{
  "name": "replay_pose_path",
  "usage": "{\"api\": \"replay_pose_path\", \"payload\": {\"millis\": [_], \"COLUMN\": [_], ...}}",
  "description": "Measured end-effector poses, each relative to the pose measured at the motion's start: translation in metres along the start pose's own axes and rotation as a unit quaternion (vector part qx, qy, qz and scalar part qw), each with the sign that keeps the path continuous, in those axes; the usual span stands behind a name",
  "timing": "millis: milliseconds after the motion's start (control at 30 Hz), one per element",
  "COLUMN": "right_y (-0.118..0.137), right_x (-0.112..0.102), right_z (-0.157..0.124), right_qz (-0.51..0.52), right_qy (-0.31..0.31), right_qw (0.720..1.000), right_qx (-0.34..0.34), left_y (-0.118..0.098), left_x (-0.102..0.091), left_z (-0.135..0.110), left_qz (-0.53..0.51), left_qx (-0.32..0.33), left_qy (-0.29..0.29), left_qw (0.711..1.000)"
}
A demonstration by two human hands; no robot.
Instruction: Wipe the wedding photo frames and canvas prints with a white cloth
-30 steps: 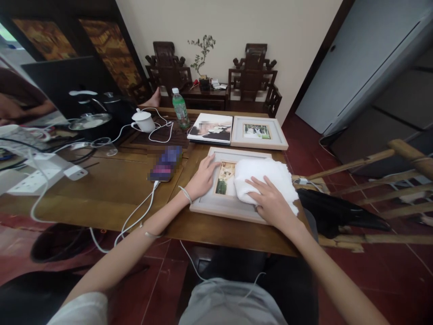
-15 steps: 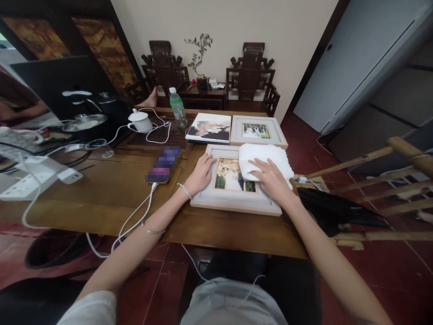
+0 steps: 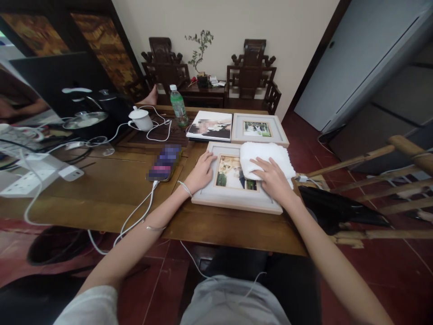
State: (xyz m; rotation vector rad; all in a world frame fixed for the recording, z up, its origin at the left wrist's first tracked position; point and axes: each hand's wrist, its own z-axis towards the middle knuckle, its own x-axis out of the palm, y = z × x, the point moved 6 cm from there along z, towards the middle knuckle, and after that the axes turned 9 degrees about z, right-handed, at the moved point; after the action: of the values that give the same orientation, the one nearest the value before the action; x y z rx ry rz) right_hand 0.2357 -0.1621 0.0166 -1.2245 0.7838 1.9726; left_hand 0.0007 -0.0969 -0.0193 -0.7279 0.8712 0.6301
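Observation:
A pale wooden photo frame [image 3: 233, 201] lies flat on the brown table [image 3: 111, 194] in front of me. My left hand [image 3: 200, 174] rests on the frame's left border, fingers spread flat. My right hand [image 3: 272, 179] presses down on a folded white towel [image 3: 270, 155] that lies over the frame's upper right part, fingers stretched out on the cloth. The photo under the glass shows to the left of the towel.
Beyond it lie a second framed photo [image 3: 259, 129] and an unframed photo print [image 3: 210, 126]. A phone [image 3: 165, 163] on a white cable, a green bottle [image 3: 178, 106], a white cup [image 3: 140, 119], a power strip [image 3: 37, 174] and cookware sit to the left. A wooden rack [image 3: 389, 180] stands right.
My right hand slid the towel from the frame's lower right up to its upper right, uncovering the photo. My left hand stayed on the left border.

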Motion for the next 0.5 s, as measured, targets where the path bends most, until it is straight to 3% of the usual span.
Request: {"api": "replay_pose_path", "payload": {"millis": [367,500], "right_y": [0.002,-0.004], "right_x": [-0.002,-0.014], "right_z": [0.0,0.007], "right_qz": [0.001,0.0], "right_qy": [-0.006,-0.045], "right_qw": [1.0,0.999], "right_qx": [0.002,-0.003], "left_y": [0.003,0.008], "left_x": [0.001,0.006], "left_z": [-0.001,-0.002], "left_qz": [-0.009,-0.021], "left_qx": [-0.004,-0.007], "left_qy": [0.007,0.001], "left_qw": [1.0,1.0]}}
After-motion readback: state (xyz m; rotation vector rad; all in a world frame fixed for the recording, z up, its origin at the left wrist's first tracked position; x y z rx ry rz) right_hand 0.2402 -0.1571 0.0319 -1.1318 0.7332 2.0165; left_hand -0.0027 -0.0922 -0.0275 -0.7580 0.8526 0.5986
